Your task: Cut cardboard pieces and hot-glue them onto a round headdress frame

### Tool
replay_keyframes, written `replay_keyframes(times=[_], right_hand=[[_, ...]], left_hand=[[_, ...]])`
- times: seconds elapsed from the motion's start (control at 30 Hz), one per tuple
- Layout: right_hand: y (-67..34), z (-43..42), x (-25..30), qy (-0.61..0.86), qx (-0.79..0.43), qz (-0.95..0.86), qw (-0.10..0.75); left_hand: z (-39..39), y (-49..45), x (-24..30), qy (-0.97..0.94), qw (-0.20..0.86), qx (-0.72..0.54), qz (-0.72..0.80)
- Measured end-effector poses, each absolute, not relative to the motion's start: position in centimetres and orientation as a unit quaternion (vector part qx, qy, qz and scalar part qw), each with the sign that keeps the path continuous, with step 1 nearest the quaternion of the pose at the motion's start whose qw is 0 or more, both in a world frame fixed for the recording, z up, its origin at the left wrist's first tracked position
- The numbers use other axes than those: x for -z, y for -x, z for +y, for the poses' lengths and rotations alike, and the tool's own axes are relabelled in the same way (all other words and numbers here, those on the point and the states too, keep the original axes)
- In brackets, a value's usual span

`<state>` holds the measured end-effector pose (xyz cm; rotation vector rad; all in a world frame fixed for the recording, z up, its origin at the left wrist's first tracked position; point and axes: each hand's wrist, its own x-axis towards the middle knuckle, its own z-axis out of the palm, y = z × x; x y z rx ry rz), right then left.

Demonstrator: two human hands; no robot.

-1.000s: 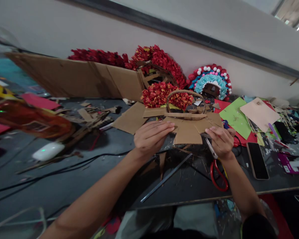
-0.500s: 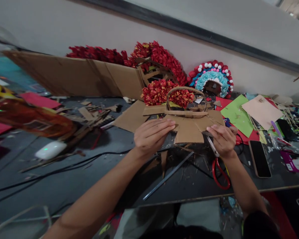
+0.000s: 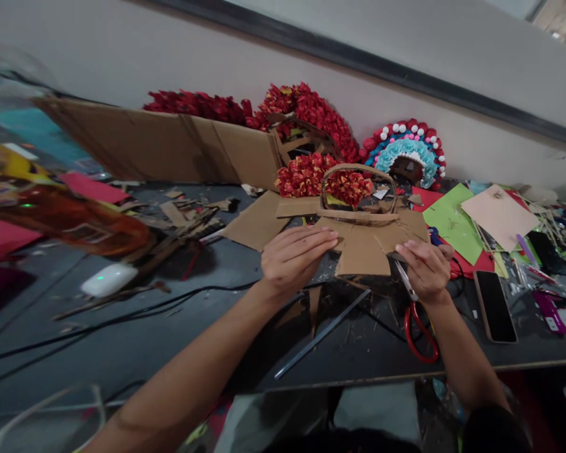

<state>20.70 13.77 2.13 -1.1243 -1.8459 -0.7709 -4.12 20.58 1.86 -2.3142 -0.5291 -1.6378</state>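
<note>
Between my hands is a cut piece of cardboard with a flap pointing toward me. A curved cardboard band arches up from a straight strip along its far side. My left hand pinches the piece's left edge, fingers pressed together. On the other side my right hand pinches the right edge between thumb and fingers. Red-handled scissors lie on the table under my right wrist, blades partly hidden. A grey rod lies slanted in front of the cardboard.
Behind stand red flower clusters, a long cardboard sheet and a decorated arch. A phone and coloured papers lie right. At left are cardboard scraps, a white mouse-like device and black cables.
The view has shifted slightly, so everything sits a little farther right and lower. Both hands keep their hold on the cardboard piece, with no clear change in its pose.
</note>
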Motion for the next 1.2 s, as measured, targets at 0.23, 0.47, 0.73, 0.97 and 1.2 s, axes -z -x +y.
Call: replay_keyframes(times=[0.23,0.47,0.73,0.97,1.2], right_hand=[[-20.6,13.8,-2.3,0.426,0.281,-0.740,0.438],[-20.4,13.9,-2.6,0.418,0.288,-0.737,0.447],[-20.9,13.5,-2.5,0.438,0.271,-0.754,0.408],[-21.6,13.6,-3.5,0.439,0.265,-0.795,0.324],[-21.1,13.7,-3.5,0.444,0.258,-0.809,0.287]], left_hand=[[20.6,4.3,-1.9,0.799,0.128,0.559,-0.184],[20.5,4.3,-2.0,0.802,0.131,0.551,-0.191],[20.4,4.4,-2.0,0.804,0.130,0.546,-0.195],[20.3,4.5,-2.1,0.820,0.130,0.529,-0.177],[20.3,4.6,-2.0,0.834,0.128,0.510,-0.166]])
